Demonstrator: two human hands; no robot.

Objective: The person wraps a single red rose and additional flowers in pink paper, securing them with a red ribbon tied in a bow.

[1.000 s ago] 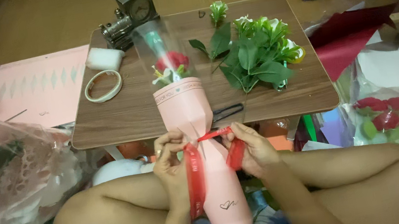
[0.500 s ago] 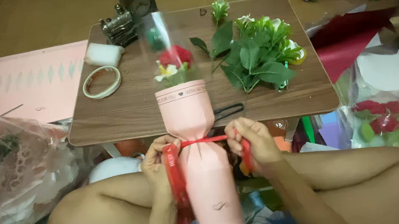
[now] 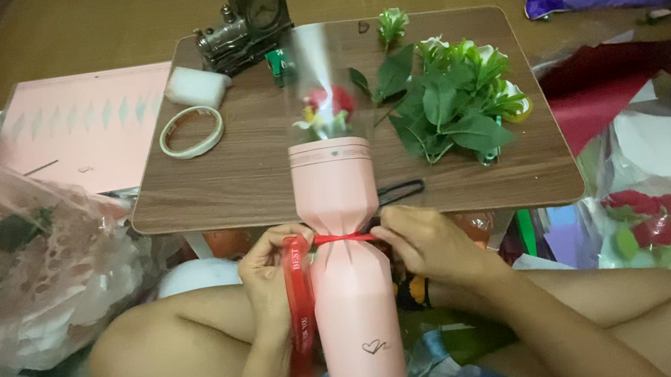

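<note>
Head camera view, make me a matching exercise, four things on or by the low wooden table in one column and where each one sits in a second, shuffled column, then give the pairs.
Things:
1. red satin ribbon
2. white roll of tape
3. bunch of green artificial leaves
4. small dark metal locomotive clock

Places:
A. far edge of the table
B. right half of the table
C. cinched round the waist of the pink paper bouquet sleeve, its tail hanging by the left hand
D. left part of the table, by a white foam block

Pairs: 1-C, 2-D, 3-B, 4-A
</note>
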